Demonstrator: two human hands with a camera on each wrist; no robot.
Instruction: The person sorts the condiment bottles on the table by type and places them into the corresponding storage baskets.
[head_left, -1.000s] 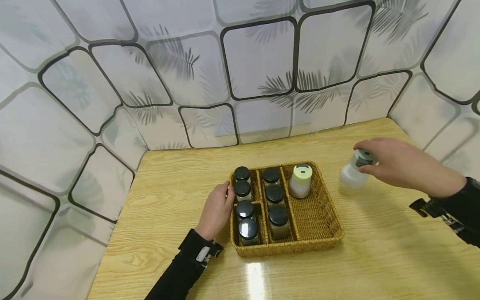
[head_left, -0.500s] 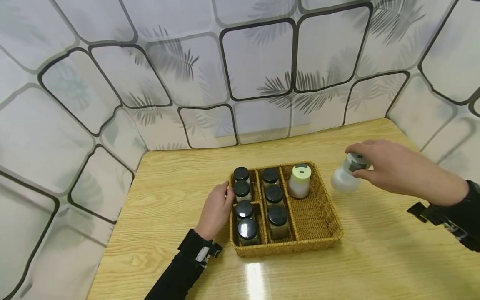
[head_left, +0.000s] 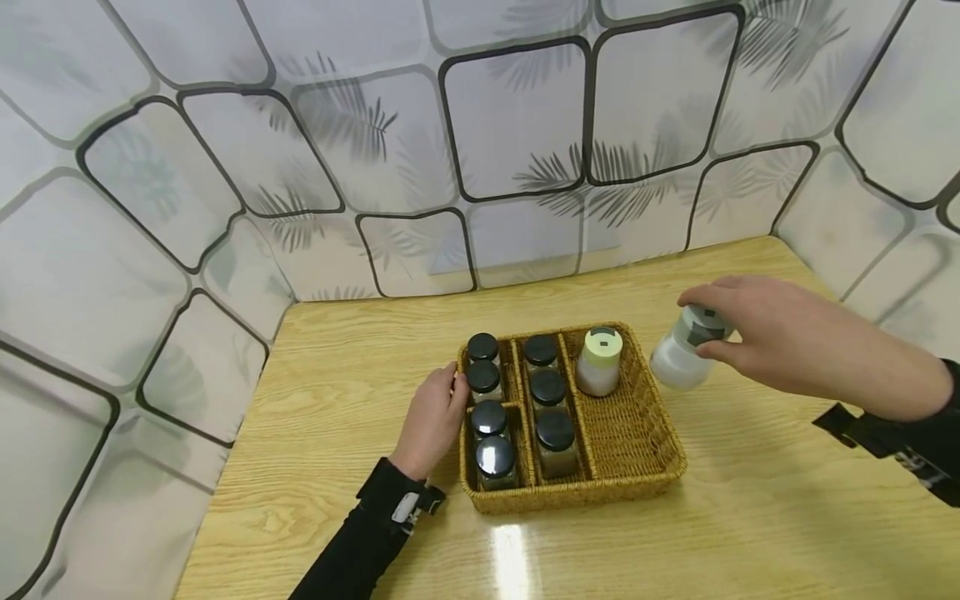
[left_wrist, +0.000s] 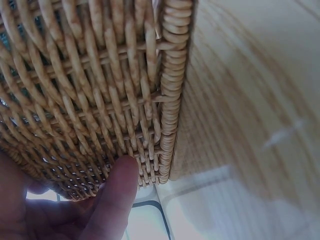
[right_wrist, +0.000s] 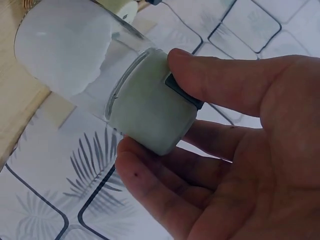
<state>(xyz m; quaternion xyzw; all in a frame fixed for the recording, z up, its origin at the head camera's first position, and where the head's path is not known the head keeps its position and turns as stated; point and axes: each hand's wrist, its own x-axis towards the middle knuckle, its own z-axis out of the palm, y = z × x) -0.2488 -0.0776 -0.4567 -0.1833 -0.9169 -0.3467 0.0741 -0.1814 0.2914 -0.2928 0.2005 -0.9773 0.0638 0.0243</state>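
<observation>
In the head view my right hand [head_left: 772, 333] grips a clear seasoning jar [head_left: 678, 358] by its pale grey-green lid. The jar is tilted, its white-filled bottom pointing left beside the basket's right rim. In the right wrist view, thumb and fingers pinch the lid [right_wrist: 150, 105], and white powder shows through the glass. My left hand [head_left: 431, 421] holds the left side of a divided wicker basket [head_left: 570, 497]; the left wrist view shows a finger lying along the woven outer wall [left_wrist: 90, 100]. A similar jar with a yellow-green lid [head_left: 600, 358] stands in the basket's right compartment, at the back.
Black-lidded jars [head_left: 556, 431] stand in the basket's left and middle compartments. Bare wicker floor [head_left: 626, 437] shows in front of the yellow-green-lidded jar. Basket and hands are on a wooden table [head_left: 337, 358], with patterned cloth walls [head_left: 517, 117] behind and at both sides.
My right hand has carried the jar leftward, toward the basket's right rim, and the jar has tilted more. The left hand and the basket have stayed in place.
</observation>
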